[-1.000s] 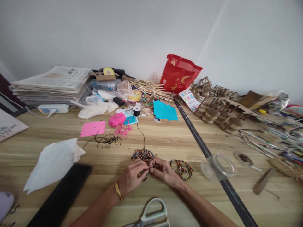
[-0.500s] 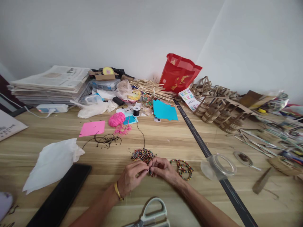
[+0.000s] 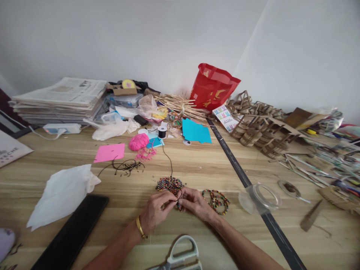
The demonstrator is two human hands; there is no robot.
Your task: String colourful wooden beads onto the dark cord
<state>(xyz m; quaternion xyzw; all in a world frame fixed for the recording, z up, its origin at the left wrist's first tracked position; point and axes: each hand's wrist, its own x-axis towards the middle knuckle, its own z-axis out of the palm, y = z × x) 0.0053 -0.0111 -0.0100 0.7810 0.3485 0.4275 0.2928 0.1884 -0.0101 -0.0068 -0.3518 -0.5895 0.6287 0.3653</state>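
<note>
Head view shows both our hands above the wooden table [image 3: 191,161], toward its near edge, their fingertips meeting at a thin dark cord [image 3: 181,192]. Our left hand [image 3: 158,208], a smooth gold-coloured bangle [image 3: 139,227] round its wrist, pinches the cord between thumb and forefinger; our right hand [image 3: 196,204], facing it, grasps the cord by a small curved loop. How hard the fingers press, we cannot tell.

Just beyond the fingertips, on the side of the far edge, lies a heap of small round beads [image 3: 169,183], mottled in many colours, with a few more showing beneath our hands. A slack black line [image 3: 170,161] reaches that heap from a white-rimmed spool [image 3: 162,133] nearer the far edge — beside it sits a fluffy pink yarn ball [image 3: 138,142]. Just right of our right hand, a beaded strand [image 3: 218,202] lies curled in overlapping rings.

Scissors [image 3: 183,255] with pale, rounded handles lie closest to the near edge. Toward the left edge we see a creased white sheet [image 3: 62,195] just beside a flat black slab [image 3: 73,232]; toward the right, a clear plastic ring [image 3: 277,202] crosses a long black strip [image 3: 236,165].
</note>
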